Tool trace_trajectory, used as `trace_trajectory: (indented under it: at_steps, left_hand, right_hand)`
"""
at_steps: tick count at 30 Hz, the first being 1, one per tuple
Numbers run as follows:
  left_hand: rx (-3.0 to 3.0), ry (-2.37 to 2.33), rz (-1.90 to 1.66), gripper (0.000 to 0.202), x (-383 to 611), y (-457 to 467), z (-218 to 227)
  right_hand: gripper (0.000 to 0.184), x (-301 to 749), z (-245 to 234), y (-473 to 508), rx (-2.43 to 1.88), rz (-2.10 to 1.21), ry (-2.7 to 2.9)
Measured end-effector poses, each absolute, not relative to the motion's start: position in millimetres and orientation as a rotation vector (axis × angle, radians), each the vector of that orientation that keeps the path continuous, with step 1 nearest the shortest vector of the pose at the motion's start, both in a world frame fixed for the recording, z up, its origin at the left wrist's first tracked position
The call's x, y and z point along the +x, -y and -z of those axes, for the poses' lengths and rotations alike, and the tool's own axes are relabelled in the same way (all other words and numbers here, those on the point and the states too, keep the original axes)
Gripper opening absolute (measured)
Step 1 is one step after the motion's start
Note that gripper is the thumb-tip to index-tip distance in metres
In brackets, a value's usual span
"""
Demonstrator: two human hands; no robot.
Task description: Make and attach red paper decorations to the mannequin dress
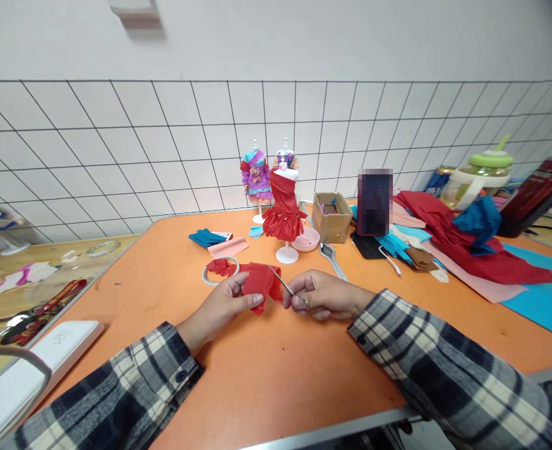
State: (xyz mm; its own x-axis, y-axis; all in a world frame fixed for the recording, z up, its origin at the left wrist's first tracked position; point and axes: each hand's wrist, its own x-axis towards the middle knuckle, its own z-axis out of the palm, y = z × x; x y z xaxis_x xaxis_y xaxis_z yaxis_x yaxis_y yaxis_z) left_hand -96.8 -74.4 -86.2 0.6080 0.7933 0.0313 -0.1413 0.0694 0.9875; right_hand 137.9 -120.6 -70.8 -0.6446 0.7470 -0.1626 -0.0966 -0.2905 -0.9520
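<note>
On an orange counter [266, 375], with a small mannequin in a red dress [285, 209] standing farther back, the left hand [224, 306] pinches a crumpled scrap of red cloth [261, 281] at the near middle. The right hand [325, 294] grips a thin metal tool [281, 285] touching the cloth, seemingly mid-shaping, which calls for a steady pinch.

head view looks down, close over orange table [276, 375].

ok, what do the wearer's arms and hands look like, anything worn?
No gloves: the left hand and right hand are bare. The left sleeve and right sleeve are long shirt sleeves in dark navy, white and grey plaid, reaching the wrists. A dark button shows on the left cuff.
</note>
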Motion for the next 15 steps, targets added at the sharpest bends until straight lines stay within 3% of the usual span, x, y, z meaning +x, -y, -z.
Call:
trace_trajectory:
  at_steps: [8, 15]
  left_hand:
    - [1.42, -0.759, -0.876, 0.034, -101, 65, 90]
    - [1.542, -0.533, -1.088, 0.095, -94, 75, 78]
  right_hand:
    - [0.042, 144, 70, 119, -0.736, -2.033, 1.338]
    - [0.044, 135, 73, 122, -0.665, -2.156, 1.393]
